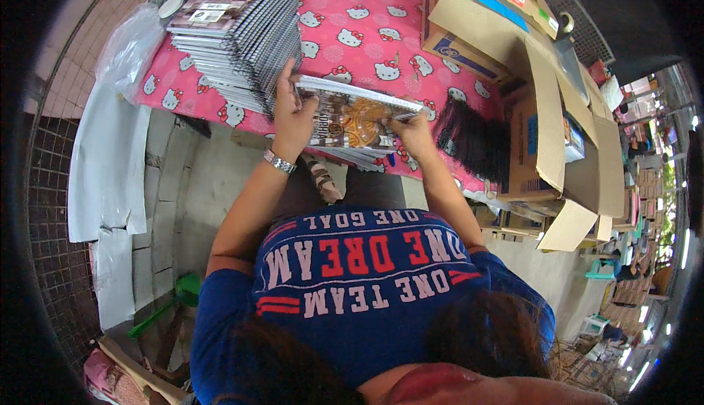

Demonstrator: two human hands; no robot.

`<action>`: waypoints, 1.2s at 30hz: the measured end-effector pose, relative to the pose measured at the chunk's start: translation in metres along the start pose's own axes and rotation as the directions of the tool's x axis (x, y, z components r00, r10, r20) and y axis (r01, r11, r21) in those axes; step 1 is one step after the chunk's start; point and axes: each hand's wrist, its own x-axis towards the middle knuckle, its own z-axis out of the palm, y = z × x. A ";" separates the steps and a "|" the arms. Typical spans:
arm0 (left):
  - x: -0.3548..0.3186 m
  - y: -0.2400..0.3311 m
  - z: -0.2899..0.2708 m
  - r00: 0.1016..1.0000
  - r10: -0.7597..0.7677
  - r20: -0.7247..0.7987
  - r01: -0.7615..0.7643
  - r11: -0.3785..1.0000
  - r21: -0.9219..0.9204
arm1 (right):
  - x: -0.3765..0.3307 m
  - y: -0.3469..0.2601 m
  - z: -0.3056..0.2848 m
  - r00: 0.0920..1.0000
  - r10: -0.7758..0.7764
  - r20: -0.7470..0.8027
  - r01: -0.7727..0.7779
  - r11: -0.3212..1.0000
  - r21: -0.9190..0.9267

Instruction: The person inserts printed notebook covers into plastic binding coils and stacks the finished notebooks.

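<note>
A notebook with a brown patterned cover and a round golden picture is held tilted at the near edge of the table. My left hand grips its left end, thumb over the cover and fingers raised along the edge. At the other end my right hand pinches the right side between thumb and fingers. More loose page edges show beneath the notebook. Close beside my left hand rises a tall, leaning stack of spiral-bound notebooks, their dark coils facing right.
Pink cartoon-cat cloth covers the table. Right of my right hand lies a bunch of thin black strands, perhaps binding coils. Open cardboard boxes stand at the right. Clear plastic wrap hangs at the left, and a roll of tape sits far right.
</note>
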 end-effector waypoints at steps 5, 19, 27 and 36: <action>-0.014 -0.030 0.005 0.998 -0.055 0.001 0.055 0.994 0.097 | 0.003 0.012 0.022 0.995 -0.047 -0.086 0.043 0.997 -0.057; -0.016 -0.042 0.014 0.975 0.145 -0.169 -0.088 0.948 0.305 | 0.007 0.000 0.026 0.995 0.095 -0.021 -0.095 0.995 -0.026; 0.005 0.026 0.087 0.794 0.332 0.509 -0.607 0.481 0.633 | 0.003 -0.004 0.022 1.000 -0.015 0.004 0.015 0.978 -0.206; 0.031 0.018 0.072 0.693 0.314 0.649 -0.666 0.623 0.410 | 0.046 0.069 -0.139 0.782 -0.144 -0.607 -0.457 0.530 -0.714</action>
